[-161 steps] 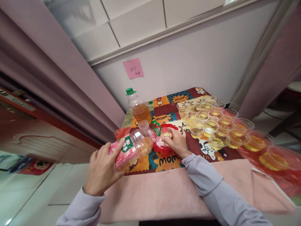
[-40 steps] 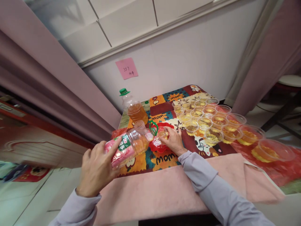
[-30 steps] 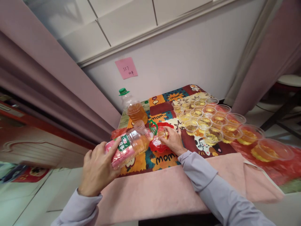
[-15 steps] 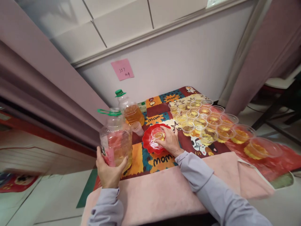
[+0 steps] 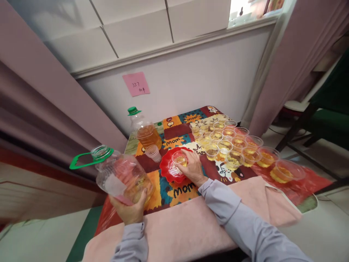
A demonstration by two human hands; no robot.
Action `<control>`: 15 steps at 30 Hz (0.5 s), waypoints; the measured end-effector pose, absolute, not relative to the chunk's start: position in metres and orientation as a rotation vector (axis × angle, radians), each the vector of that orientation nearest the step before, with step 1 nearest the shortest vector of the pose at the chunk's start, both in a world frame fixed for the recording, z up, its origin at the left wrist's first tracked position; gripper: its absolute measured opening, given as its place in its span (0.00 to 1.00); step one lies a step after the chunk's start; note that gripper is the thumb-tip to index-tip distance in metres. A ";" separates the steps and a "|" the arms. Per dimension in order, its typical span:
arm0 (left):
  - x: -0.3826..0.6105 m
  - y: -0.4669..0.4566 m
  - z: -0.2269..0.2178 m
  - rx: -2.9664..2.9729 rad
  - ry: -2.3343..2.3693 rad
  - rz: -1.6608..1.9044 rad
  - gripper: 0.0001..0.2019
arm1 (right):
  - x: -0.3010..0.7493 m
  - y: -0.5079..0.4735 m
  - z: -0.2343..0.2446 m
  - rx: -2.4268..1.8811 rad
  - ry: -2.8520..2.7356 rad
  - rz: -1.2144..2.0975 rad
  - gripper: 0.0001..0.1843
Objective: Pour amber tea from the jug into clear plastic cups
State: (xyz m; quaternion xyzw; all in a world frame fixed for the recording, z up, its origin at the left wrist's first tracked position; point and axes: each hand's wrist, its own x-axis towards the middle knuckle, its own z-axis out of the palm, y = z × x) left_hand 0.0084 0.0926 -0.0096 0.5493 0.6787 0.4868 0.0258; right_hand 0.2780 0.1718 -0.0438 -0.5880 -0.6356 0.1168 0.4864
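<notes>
My left hand (image 5: 131, 209) is wrapped round the lower part of a large clear plastic jug (image 5: 122, 178), which leans to the left. The jug has a green handle ring at its uncapped mouth, and some yellow liquid lies low inside. In my right hand (image 5: 192, 167) is a clear plastic cup (image 5: 179, 159) with yellow liquid in it, gripped by the rim and side. The cup is over a red scalloped dish (image 5: 167, 165). A small stack of clear cups (image 5: 153, 153) stands between the jug and the dish.
A second jug (image 5: 148, 135) with a green cap and amber liquid stands behind. Rows of filled cups (image 5: 225, 146) cover the right of the patterned mat (image 5: 174, 141). A pink cloth (image 5: 191, 225) lies along the front edge; a wall rises behind.
The jug in my left hand has tipped from upright to leaning left. My right hand stays on the cup at the red dish. The view has shifted slightly.
</notes>
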 end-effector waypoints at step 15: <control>0.013 0.097 -0.009 1.581 2.107 1.624 0.56 | 0.338 0.079 -0.026 -1.433 -1.118 0.195 0.38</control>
